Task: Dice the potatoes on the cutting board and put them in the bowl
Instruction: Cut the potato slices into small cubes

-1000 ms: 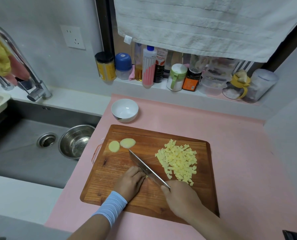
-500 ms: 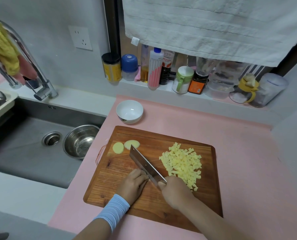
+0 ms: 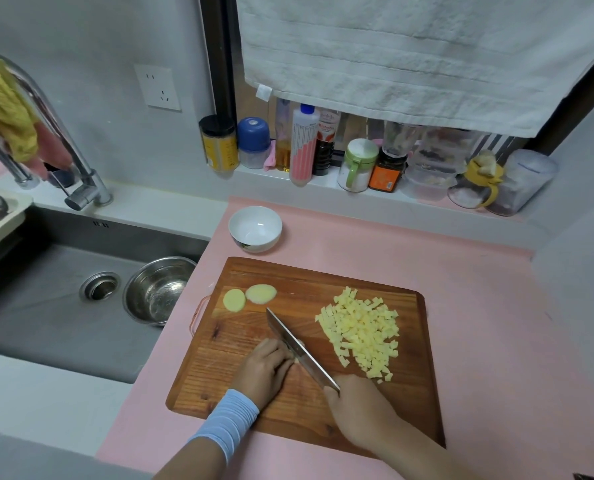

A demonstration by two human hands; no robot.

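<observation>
A wooden cutting board (image 3: 423,382) lies on the pink counter. A pile of yellow potato dice (image 3: 361,332) covers its right half. Two round potato slices (image 3: 248,296) lie at its far left corner. My right hand (image 3: 359,408) grips the handle of a cleaver (image 3: 297,348), whose blade is edge-down on the board. My left hand (image 3: 264,370), fingers curled, holds down a small potato piece against the blade; the piece is almost hidden. An empty white bowl (image 3: 255,228) stands just beyond the board's far left corner.
A steel bowl (image 3: 157,289) sits in the sink (image 3: 46,323) left of the counter, with a faucet (image 3: 77,188) behind. Jars and bottles (image 3: 357,164) line the back ledge under a hanging white towel (image 3: 409,53). A wall rises at the right.
The cleaver rose on its edge half a second ago and now sits low on the board again beside my left fingers. The camera view shifted slightly.
</observation>
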